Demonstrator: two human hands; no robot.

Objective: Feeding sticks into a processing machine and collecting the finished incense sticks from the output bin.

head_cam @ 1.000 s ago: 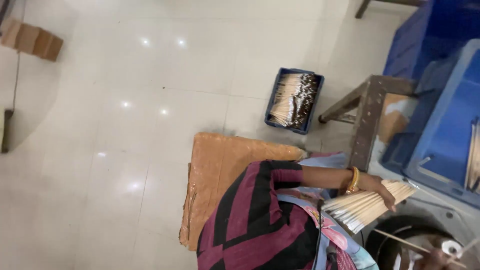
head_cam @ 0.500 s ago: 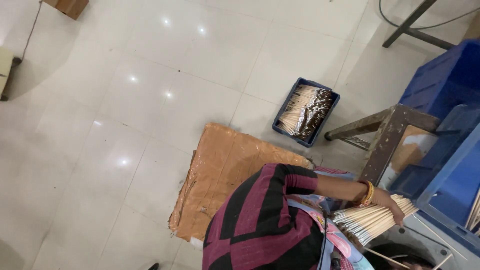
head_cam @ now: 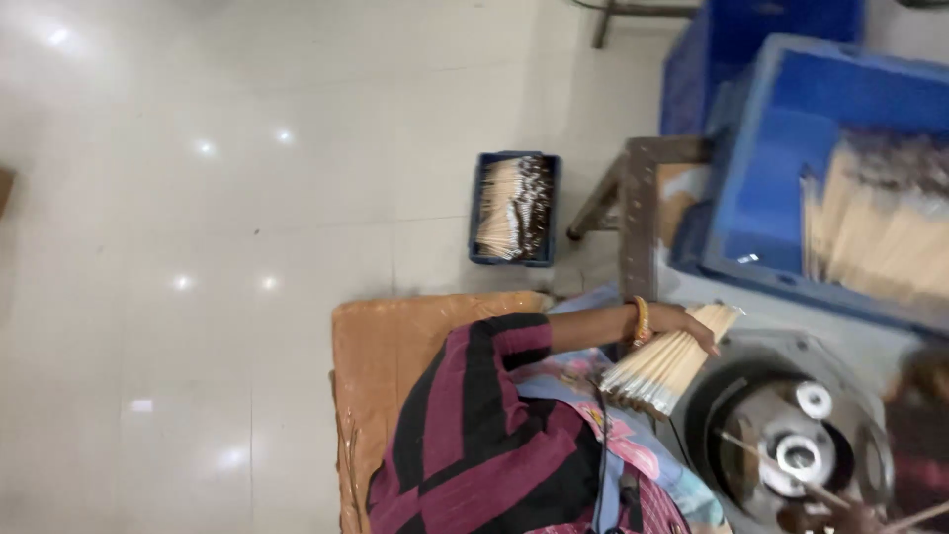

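The left hand (head_cam: 682, 321), a gold bangle (head_cam: 640, 321) on its wrist, is clenched around the upper end of a bundle of pale sticks (head_cam: 664, 361). The bundle fans out toward the lap, its dark tips resting against the flowered cloth (head_cam: 633, 445) there. The hand holds it just left of a round grey machine (head_cam: 791, 435), whose metal hub has two pale rings in the middle. At the lower right edge of the view, a blurred shape seems to be the right hand (head_cam: 845, 516). It is close to a single thin stick (head_cam: 781, 470) that lies slanted across the machine's hub. The blur makes it impossible to tell whether its fingers grip the stick or are released. The maroon striped sleeve (head_cam: 494, 415) covers the near part of the view, and a brown mat (head_cam: 386, 346) lies just left of it on the glossy white tiled floor (head_cam: 198, 198). Farther off on the floor stands a small blue crate (head_cam: 481, 213) packed with dark-tipped sticks. To the right, a large blue tub (head_cam: 771, 158) holds more pale sticks and sits beside a rusty metal frame (head_cam: 638, 208).
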